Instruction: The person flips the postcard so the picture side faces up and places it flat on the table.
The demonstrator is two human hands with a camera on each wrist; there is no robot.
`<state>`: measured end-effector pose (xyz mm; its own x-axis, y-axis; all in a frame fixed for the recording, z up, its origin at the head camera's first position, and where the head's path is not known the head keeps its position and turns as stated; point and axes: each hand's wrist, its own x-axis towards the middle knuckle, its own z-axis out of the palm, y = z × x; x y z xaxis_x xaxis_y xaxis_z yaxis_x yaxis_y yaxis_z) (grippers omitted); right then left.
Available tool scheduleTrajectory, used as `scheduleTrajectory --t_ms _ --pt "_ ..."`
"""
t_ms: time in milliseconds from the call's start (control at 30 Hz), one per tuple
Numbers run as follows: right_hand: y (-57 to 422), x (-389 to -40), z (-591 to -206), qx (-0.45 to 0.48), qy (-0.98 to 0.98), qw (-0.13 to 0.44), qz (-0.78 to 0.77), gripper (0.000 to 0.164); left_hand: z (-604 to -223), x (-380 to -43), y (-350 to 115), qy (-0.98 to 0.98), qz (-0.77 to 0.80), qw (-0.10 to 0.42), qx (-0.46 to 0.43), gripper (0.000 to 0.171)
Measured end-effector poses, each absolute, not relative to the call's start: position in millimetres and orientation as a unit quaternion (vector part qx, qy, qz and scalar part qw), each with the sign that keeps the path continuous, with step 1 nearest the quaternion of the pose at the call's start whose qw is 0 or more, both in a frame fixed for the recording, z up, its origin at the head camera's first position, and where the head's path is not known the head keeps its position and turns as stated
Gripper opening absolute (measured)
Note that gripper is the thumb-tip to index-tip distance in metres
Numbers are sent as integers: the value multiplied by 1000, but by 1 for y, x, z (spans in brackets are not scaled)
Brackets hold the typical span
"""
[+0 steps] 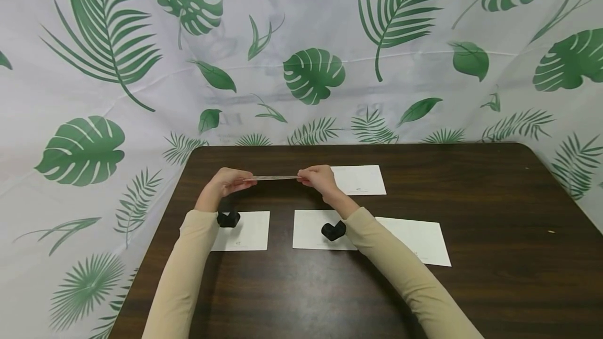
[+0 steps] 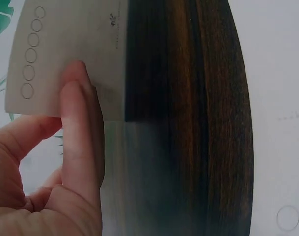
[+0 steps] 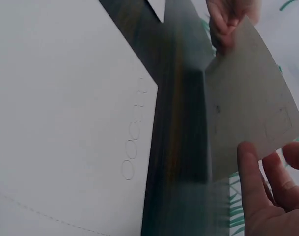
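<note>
A white postcard (image 1: 275,178) is held up over the far left part of the table, seen nearly edge-on in the head view. My left hand (image 1: 231,180) pinches its left end and my right hand (image 1: 317,178) its right end. In the left wrist view, the left fingers (image 2: 78,128) lie along the postcard's underside (image 2: 51,49), which has a column of printed circles. From the right wrist, the postcard (image 3: 247,98) shows a printed square near the right fingertips (image 3: 246,150) and looks slightly bowed.
Flat on the dark wooden table (image 1: 494,198) lie more white postcards: one at the back (image 1: 360,179), one at front left (image 1: 252,232), one in the middle (image 1: 308,229) and one at right (image 1: 419,239). Sleeves partly cover some. A leaf-patterned curtain (image 1: 264,77) hangs behind.
</note>
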<state>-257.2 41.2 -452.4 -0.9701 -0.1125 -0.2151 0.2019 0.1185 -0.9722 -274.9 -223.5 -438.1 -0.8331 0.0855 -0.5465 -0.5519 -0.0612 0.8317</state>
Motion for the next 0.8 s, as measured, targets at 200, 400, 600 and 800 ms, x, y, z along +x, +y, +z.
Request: scheduleTrajectory --t_ms 200,400,600,800 --pt "40 -256 -457 29 769 87 -633 17 -444 -279 -218 688 666 205 -203 30" --pt "37 -259 -458 51 762 82 -641 26 -448 -280 -215 719 632 198 -209 44" --pt "37 -266 -461 85 760 95 -637 37 -453 -281 -212 742 616 184 -190 42" --pt "34 -272 -461 118 762 110 -628 30 -458 -283 -209 766 594 167 -183 38"
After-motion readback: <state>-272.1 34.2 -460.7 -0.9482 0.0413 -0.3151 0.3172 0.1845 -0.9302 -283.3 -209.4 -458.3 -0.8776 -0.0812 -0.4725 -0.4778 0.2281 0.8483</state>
